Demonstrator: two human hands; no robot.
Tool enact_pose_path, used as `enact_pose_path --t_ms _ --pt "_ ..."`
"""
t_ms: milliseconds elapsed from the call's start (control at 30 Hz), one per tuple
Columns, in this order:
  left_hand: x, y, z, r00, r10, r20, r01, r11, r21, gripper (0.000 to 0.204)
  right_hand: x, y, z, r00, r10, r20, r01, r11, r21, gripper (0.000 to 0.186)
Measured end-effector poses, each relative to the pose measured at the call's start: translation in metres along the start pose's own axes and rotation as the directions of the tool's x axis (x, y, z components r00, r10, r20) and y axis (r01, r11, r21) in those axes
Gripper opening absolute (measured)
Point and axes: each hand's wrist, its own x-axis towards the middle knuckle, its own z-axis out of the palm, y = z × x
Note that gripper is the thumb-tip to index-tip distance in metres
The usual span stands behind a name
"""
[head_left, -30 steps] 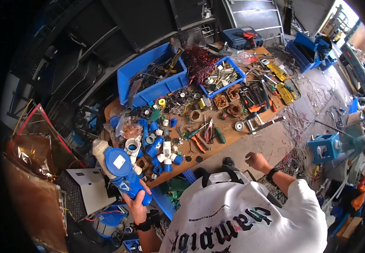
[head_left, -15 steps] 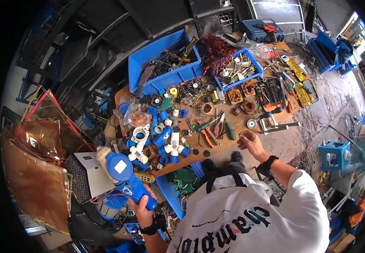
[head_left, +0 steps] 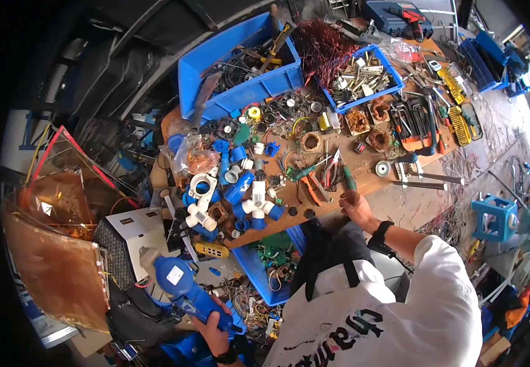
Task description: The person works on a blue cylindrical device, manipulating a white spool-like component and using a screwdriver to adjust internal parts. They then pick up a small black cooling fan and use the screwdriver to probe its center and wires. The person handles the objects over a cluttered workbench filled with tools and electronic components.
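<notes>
Your left hand [head_left: 214, 334] clamps the blue connector [head_left: 192, 305] by its slimmer body, likely for steadiness; your right hand [head_left: 361, 211], well apart, hovers loosely open near the green-handled screwdriver [head_left: 349, 176].

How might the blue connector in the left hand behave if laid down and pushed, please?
The connector would probably feel stiff, its casing looking like hard plastic. Its rounded body might roll, though the round lid would likely check it.

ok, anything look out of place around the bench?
Yes: tangled wires lie strewn below the table, just right of the left hand in the picture, like spilled scrap. On the tabletop, square parts have ragged rust-brown middles; whether that's damage, I can't tell.
</notes>
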Motion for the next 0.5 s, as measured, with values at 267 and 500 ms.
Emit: enact_pose_path --t_ms 267,500 --pt "0.025 -0.038 -0.024 0.978 -0.196 -0.068 0.207 0.945 0.252 0.074 0.041 0.059 -0.010 0.988 -0.046 -0.147 -0.001 0.954 -0.301 0.031" --pt "0.043 -0.063 -0.028 0.869 -0.438 -0.229 0.488 0.689 0.536 0.089 0.072 0.067 0.045 0.979 -0.158 -0.131 0.107 0.937 -0.333 0.032"
